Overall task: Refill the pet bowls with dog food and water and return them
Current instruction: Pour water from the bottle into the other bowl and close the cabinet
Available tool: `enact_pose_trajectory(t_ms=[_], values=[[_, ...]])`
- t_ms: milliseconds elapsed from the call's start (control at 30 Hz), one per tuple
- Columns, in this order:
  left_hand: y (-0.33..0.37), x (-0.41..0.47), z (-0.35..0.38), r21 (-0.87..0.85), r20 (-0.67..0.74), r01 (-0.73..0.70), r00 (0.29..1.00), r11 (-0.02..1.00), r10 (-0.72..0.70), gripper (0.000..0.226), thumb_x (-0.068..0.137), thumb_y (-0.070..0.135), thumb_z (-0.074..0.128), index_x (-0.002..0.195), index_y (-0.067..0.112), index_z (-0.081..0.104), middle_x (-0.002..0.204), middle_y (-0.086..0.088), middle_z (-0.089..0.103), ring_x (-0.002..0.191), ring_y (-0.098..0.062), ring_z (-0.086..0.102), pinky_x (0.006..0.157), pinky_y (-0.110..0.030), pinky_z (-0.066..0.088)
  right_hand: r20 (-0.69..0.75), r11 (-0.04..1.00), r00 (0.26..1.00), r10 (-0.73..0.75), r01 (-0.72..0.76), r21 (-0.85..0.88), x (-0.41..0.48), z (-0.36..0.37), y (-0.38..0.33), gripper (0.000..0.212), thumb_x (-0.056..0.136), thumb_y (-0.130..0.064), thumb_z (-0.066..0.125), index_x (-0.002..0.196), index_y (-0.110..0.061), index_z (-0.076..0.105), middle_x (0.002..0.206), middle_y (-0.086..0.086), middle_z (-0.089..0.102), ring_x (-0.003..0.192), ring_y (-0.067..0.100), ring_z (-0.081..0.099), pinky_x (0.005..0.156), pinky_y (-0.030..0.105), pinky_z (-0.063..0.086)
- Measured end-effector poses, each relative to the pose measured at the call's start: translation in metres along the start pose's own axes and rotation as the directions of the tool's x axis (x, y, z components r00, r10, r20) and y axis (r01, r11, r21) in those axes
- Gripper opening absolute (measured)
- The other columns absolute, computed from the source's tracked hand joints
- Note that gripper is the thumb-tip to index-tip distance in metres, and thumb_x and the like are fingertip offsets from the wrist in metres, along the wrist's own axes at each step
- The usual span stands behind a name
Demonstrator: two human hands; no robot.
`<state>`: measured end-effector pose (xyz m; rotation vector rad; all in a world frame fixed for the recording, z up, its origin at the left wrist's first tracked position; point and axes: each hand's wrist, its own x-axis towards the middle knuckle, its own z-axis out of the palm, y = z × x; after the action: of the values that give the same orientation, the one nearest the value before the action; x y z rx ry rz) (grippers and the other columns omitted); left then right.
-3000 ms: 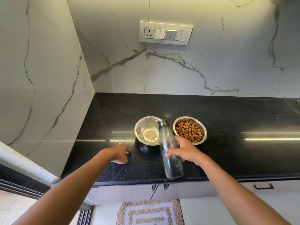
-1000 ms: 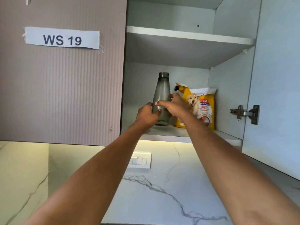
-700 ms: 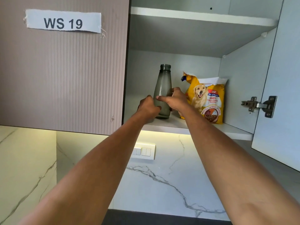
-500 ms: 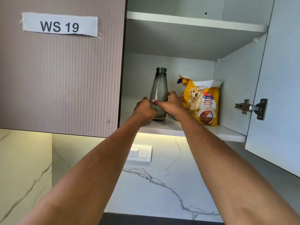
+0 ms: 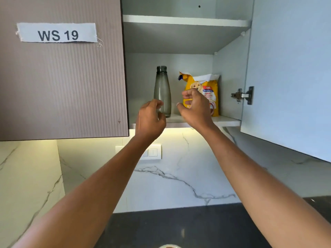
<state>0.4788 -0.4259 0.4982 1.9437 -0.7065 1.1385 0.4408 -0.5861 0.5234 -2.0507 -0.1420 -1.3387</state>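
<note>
Both hands are raised at the open cabinet. The left hand (image 5: 150,120) is loosely curled and grips nothing; whether its fingertips touch the bottle (image 5: 162,86) I cannot tell. The bottle stands upright just behind it on the white shelf (image 5: 227,120). The right hand (image 5: 196,109) is half-curled and empty, with the dog food bag (image 5: 212,86) right behind it. Left of the hands hangs a closed door (image 5: 62,86) labelled WS 19. Below them are a lit marble wall (image 5: 179,176), a switch plate (image 5: 154,152) and a black counter (image 5: 179,226).
</note>
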Motion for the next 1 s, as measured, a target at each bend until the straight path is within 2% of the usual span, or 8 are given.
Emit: enact_pose_trajectory(t_ms=[167, 267, 500, 700, 833, 867, 933, 1000], values=[[0.019, -0.057, -0.042, -0.035, 0.059, 0.034, 0.998, 0.999, -0.032, 0.035, 0.087, 0.004, 0.060, 0.122, 0.008, 0.064, 0.112, -0.007, 0.073, 0.104, -0.024, 0.068, 0.087, -0.034, 0.056, 0.032, 0.995, 0.996, 0.077, -0.075, -0.064, -0.075, -0.036, -0.029, 0.041, 0.084, -0.024, 0.077, 0.121, -0.013, 0.065, 0.121, 0.004, 0.071, 0.107, 0.022, 0.069, 0.094, 0.044, 0.058], [0.027, -0.084, -0.068, -0.042, 0.094, 0.010, 0.996, 0.999, -0.006, 0.035, 0.087, 0.005, 0.060, 0.122, 0.009, 0.064, 0.112, -0.009, 0.074, 0.106, -0.027, 0.068, 0.088, -0.040, 0.056, 0.058, 0.986, 0.990, 0.130, -0.122, -0.114, -0.124, -0.059, -0.050, 0.039, 0.085, -0.020, 0.079, 0.121, -0.011, 0.066, 0.121, 0.004, 0.071, 0.107, 0.022, 0.069, 0.093, 0.037, 0.057], [0.065, -0.120, -0.114, -0.046, 0.155, -0.024, 0.987, 0.999, 0.031, 0.039, 0.088, 0.006, 0.061, 0.127, 0.009, 0.060, 0.116, -0.012, 0.073, 0.110, -0.029, 0.066, 0.088, -0.040, 0.055, 0.067, 0.962, 0.991, 0.112, -0.091, -0.256, -0.188, -0.124, -0.100, 0.040, 0.088, -0.025, 0.076, 0.125, -0.018, 0.065, 0.128, -0.001, 0.069, 0.118, 0.017, 0.065, 0.097, 0.036, 0.055], [0.116, -0.129, -0.141, -0.038, 0.155, 0.000, 0.988, 0.999, 0.006, 0.040, 0.091, 0.006, 0.062, 0.131, 0.008, 0.057, 0.119, -0.010, 0.072, 0.109, -0.029, 0.066, 0.086, -0.040, 0.056, -0.048, 0.923, 0.996, -0.072, 0.048, -0.383, -0.197, -0.191, -0.137, 0.041, 0.085, -0.029, 0.070, 0.123, -0.016, 0.066, 0.124, 0.001, 0.069, 0.111, 0.025, 0.068, 0.088, 0.038, 0.056], [0.147, -0.131, -0.149, -0.011, 0.151, -0.019, 0.988, 1.000, 0.020, 0.044, 0.090, 0.005, 0.062, 0.133, 0.007, 0.052, 0.118, -0.012, 0.073, 0.108, -0.031, 0.067, 0.085, -0.042, 0.056, -0.209, 0.844, 0.933, -0.293, 0.150, -0.515, -0.191, -0.247, -0.152, 0.040, 0.083, -0.026, 0.064, 0.120, -0.012, 0.067, 0.121, 0.006, 0.067, 0.110, 0.030, 0.064, 0.073, 0.034, 0.050], [0.156, -0.130, -0.149, -0.005, 0.144, -0.026, 0.989, 1.000, 0.026, 0.045, 0.090, 0.004, 0.062, 0.133, 0.007, 0.051, 0.118, -0.013, 0.073, 0.106, -0.032, 0.068, 0.083, -0.041, 0.055, -0.251, 0.829, 0.908, -0.336, 0.158, -0.537, -0.190, -0.262, -0.150, 0.042, 0.082, -0.026, 0.062, 0.121, -0.011, 0.066, 0.124, 0.008, 0.066, 0.117, 0.030, 0.062, 0.076, 0.034, 0.051], [0.173, -0.129, -0.148, 0.000, 0.121, -0.018, 0.992, 1.000, 0.018, 0.046, 0.089, 0.004, 0.062, 0.133, 0.007, 0.051, 0.118, -0.014, 0.074, 0.105, -0.033, 0.069, 0.081, -0.038, 0.052, -0.296, 0.801, 0.873, -0.388, 0.160, -0.577, -0.184, -0.291, -0.143, 0.050, 0.083, -0.025, 0.061, 0.129, -0.007, 0.063, 0.138, 0.012, 0.060, 0.139, 0.032, 0.050, 0.097, 0.042, 0.054], [0.192, -0.131, -0.143, -0.002, 0.103, 0.007, 0.995, 1.000, -0.007, 0.047, 0.089, 0.005, 0.063, 0.134, 0.008, 0.050, 0.118, -0.013, 0.074, 0.105, -0.032, 0.068, 0.080, -0.036, 0.050, -0.296, 0.770, 0.886, -0.357, 0.099, -0.630, -0.178, -0.318, -0.133, 0.066, 0.083, -0.029, 0.059, 0.143, -0.002, 0.052, 0.158, 0.018, 0.045, 0.156, 0.038, 0.029, 0.121, 0.057, 0.035]])
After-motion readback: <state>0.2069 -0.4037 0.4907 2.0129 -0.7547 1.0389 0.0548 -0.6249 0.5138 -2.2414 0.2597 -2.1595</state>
